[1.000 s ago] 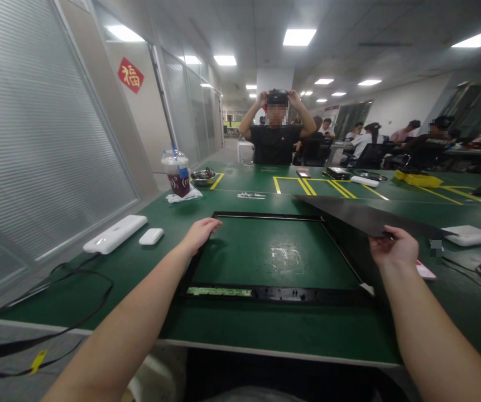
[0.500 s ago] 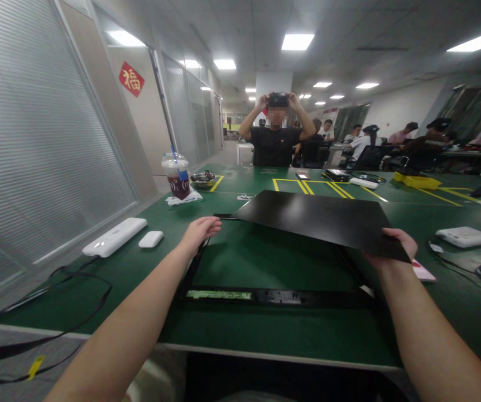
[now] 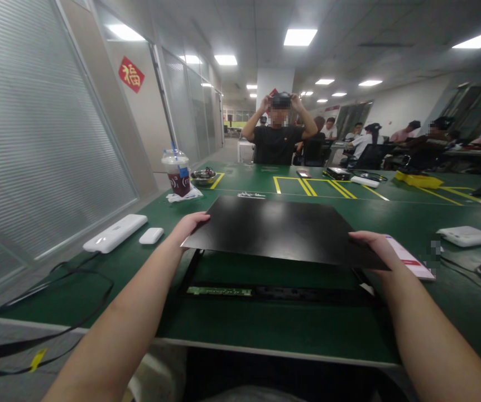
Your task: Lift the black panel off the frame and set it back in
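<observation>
A thin, dark, glossy rectangular panel is held above the table between both hands. My left hand grips its left edge, thumb on top and the other fingers hidden underneath. At the right edge, my right hand is closed on the panel in the same way. Below it lies a black rectangular frame, its far part covered by the panel. A green circuit strip sits in the frame's near bar. A small white tab shows at its near right corner.
On the green table, a white power bank and small white case lie left. Farther back stand a drink cup and metal bowl. A white device with cables is right. A person stands opposite.
The panel has moved left and levelled out over the frame. My left hand, previously beside the frame's left side, now holds the panel's left edge. My right hand has shifted slightly left.
</observation>
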Demonstrator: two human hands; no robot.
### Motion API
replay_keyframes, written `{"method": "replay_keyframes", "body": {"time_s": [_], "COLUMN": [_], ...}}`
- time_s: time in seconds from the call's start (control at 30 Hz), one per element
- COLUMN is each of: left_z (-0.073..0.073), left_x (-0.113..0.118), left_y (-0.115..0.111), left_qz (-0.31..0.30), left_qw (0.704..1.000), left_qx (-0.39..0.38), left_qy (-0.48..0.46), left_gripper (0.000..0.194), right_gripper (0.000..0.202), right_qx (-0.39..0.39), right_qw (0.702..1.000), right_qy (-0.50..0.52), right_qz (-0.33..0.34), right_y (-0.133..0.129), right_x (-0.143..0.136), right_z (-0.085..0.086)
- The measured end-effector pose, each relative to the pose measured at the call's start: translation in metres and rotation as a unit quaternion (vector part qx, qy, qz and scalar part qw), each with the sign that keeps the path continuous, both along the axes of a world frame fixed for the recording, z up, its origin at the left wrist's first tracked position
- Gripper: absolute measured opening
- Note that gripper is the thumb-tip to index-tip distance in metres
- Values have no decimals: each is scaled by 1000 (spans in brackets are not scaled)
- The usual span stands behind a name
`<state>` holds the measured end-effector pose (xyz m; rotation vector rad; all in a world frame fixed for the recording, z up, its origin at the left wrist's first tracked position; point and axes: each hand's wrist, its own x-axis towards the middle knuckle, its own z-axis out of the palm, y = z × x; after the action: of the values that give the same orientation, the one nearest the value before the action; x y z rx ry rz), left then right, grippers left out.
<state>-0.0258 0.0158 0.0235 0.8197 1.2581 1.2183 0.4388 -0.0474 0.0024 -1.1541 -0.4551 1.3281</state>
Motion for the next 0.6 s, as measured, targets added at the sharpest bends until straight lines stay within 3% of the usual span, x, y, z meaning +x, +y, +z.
{"method": "replay_keyframes", "body": {"time_s": [0.07, 0.13, 0.37, 0.5, 0.6], "left_z": [4, 8, 14, 12, 9], "left_x": [-4, -7, -16, -19, -17], "left_y": [3, 4, 0, 2, 3], "left_qz": [-3, 7, 56, 53, 48], "left_qw": [1000, 1000, 997, 996, 997], "left_qx": [10, 24, 53, 56, 43], "left_qy": [3, 16, -29, -37, 49], "left_gripper": [27, 26, 34, 19, 4], "right_gripper": [17, 17, 26, 37, 37], "right_qx": [-83, -80, -80, -79, -81], "right_qw": [994, 992, 974, 961, 953], "right_qy": [-3, -26, -190, -248, -286], "right_qz": [68, 92, 91, 92, 64], "right_y": [0, 2, -2, -6, -5], "right_x": [-1, -1, -14, -22, -23], "right_z": [1, 2, 6, 6, 6]}}
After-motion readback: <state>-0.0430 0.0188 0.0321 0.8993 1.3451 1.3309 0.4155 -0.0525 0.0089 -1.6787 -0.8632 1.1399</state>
